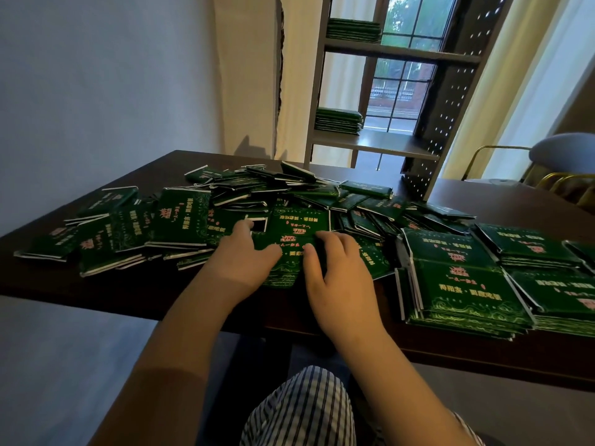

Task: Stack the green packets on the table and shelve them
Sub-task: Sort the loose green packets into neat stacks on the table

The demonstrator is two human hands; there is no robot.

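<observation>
The left hand [240,254] and right hand [336,278] are set close together. Each is curled onto one side of a small stack of green packets [299,228], with the thumbs laid on top. This stack is held near the front edge of the dark table [145,284], amid a loose heap of packets [257,188]. To the right, squared stacks [463,291] are seen. Beyond, two piles [338,120] are lodged on the shelf unit [380,144].
</observation>
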